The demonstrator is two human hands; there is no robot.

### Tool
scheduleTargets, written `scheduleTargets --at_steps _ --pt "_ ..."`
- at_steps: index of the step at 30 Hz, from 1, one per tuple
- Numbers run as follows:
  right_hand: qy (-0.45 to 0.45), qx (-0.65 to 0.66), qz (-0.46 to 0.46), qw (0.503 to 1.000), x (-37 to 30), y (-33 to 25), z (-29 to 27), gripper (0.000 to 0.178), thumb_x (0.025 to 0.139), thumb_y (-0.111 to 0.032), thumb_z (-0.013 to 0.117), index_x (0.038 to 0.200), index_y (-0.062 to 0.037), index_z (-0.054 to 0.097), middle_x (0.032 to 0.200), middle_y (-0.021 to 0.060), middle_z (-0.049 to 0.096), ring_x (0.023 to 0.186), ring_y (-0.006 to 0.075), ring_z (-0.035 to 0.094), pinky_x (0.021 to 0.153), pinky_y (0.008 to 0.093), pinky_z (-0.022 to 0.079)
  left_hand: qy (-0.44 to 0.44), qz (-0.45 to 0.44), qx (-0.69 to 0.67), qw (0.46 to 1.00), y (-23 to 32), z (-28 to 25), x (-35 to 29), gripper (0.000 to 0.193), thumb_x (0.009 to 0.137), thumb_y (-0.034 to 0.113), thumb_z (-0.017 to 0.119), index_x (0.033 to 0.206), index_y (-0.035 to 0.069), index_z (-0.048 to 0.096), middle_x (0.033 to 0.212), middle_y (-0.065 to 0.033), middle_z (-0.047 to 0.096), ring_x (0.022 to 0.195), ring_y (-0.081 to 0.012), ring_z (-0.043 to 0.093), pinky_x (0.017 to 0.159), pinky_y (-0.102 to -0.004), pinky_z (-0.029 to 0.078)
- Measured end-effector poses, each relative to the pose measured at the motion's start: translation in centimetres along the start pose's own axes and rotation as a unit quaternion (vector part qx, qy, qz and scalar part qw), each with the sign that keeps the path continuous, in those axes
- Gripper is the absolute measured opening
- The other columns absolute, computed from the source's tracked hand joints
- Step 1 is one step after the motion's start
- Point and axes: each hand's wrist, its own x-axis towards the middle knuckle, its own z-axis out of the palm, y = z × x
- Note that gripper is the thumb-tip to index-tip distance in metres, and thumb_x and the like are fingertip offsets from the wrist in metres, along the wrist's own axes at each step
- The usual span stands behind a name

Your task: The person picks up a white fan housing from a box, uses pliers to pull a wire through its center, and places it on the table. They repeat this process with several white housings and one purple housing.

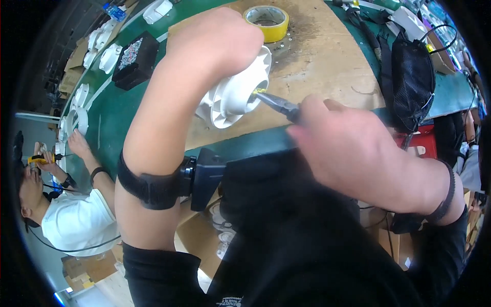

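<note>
My left hand [225,43] is closed round the far side of a white plastic housing [232,94], a round ribbed part with a hollow neck turned to the right. Its fingers are mostly hidden behind the back of the hand and the housing. In my closed right hand [342,135] is a pair of long-nose pliers [279,105], the handles covered by my fingers. The jaws point left into the neck's opening and meet a small yellow piece [259,91] there; whether they grip it I cannot tell.
Beyond the housing, a roll of yellow tape [267,23] rests on a brown board [327,61]. A black box of small metal pieces [134,59] stands on the green table at left, near more white housings [110,57]. A black mesh bag [413,77] lies right. At left a co-worker [76,220] holds a yellow tool.
</note>
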Motion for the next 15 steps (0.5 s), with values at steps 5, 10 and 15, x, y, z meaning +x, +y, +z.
scheduleTargets --at_steps 5,10,15 --pt "0.106 0.146 -0.015 0.983 0.4 1.8 3.0 0.033 0.098 -0.034 0.056 0.084 -0.0053 0.052 0.063 0.0029 0.056 0.050 0.0162 0.057 0.043 0.0299 0.043 0.019 -0.018 0.004 1.000 0.9 -0.2 -1.0 0.037 0.093 0.026 0.045 0.098 -0.004 0.065 0.099 -0.0289 0.065 0.098 -0.0450 0.061 0.088 -0.0458 0.048" --pt "-0.236 0.690 0.146 0.668 1.1 2.8 1.0 0.044 0.103 -0.050 0.041 0.089 -0.0082 0.048 0.070 -0.0063 0.038 0.052 0.0062 0.032 0.043 0.0217 0.029 0.044 -0.004 -0.022 0.999 -0.1 -0.1 -1.1 0.036 0.094 0.026 0.045 0.098 -0.004 0.065 0.098 -0.0283 0.065 0.098 -0.0451 0.060 0.088 -0.0454 0.047" --pt "0.043 0.218 0.026 0.975 -0.5 1.0 2.0 0.031 0.099 -0.033 0.053 0.090 -0.0031 0.052 0.067 0.0093 0.057 0.058 0.0232 0.060 0.051 0.0337 0.047 -0.008 0.000 -0.009 1.000 0.2 -0.6 -0.5 0.036 0.094 0.026 0.046 0.099 -0.004 0.065 0.098 -0.0290 0.065 0.097 -0.0453 0.061 0.088 -0.0448 0.047"
